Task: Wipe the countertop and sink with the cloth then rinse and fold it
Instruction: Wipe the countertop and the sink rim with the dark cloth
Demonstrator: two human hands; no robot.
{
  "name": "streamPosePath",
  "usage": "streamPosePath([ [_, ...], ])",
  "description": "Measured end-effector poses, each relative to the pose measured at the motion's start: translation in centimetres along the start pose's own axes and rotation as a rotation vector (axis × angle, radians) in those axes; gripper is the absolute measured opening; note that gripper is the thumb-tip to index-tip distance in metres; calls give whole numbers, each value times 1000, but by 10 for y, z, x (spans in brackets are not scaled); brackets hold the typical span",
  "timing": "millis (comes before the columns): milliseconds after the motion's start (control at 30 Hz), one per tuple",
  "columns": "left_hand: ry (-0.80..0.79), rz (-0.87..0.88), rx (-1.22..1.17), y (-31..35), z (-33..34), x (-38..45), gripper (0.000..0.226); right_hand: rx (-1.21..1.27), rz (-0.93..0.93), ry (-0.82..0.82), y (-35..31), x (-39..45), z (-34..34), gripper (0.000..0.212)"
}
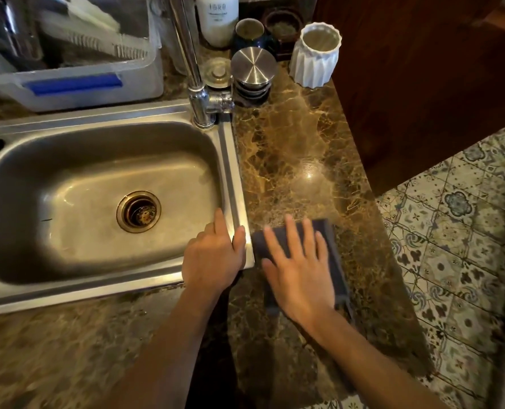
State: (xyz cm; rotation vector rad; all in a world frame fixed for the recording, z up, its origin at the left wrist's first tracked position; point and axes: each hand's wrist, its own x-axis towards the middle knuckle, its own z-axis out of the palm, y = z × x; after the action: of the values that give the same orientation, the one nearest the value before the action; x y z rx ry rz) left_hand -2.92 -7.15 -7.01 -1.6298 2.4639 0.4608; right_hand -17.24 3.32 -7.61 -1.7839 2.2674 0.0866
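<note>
We see the dark cloth (332,255) lying flat on the brown marbled countertop (298,160), just right of the sink's near right corner, at about four o'clock from the middle of the view. The right hand (300,271) lies on top of it, palm down and fully open with the fingers spread, pressing rather than gripping; its edges look blurred. Touching nothing of the cloth, the left hand (212,255) rests at nine o'clock from it on the steel rim of the sink (68,293), fingers loosely together over the edge and thumb along the rim, holding nothing.

The drain (138,211) sits near the middle of the basin. At twelve o'clock from the left hand the chrome tap (199,98) rises from the sink's back right corner. Behind it, towards one o'clock, stand a steel lid (254,67), a white fluted vase (316,54) and a white bottle (217,19). At eleven o'clock a clear plastic dish rack (83,84) stands behind the sink. Patterned floor tiles (458,231) show at three o'clock.
</note>
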Motion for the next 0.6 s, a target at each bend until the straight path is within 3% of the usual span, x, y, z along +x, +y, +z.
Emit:
streamPosePath([
  [167, 91, -18, -62, 1, 5, 1, 61, -33, -182, 47, 13, 95, -15, 57],
  [267, 80, -10, -52, -3, 8, 5, 64, -37, -53, 106, 69, 109, -22, 56],
  [400, 25, 69, 155, -7, 18, 3, 64, -25, 167, 145, 135, 83, -23, 59],
  [533, 57, -119, -134, 0, 7, 4, 65, 8, 257, 142, 138, 41, -12, 62],
  [600, 85, -111, -133, 0, 11, 5, 65, -17, 273, 127, 120, 13, -7, 62],
])
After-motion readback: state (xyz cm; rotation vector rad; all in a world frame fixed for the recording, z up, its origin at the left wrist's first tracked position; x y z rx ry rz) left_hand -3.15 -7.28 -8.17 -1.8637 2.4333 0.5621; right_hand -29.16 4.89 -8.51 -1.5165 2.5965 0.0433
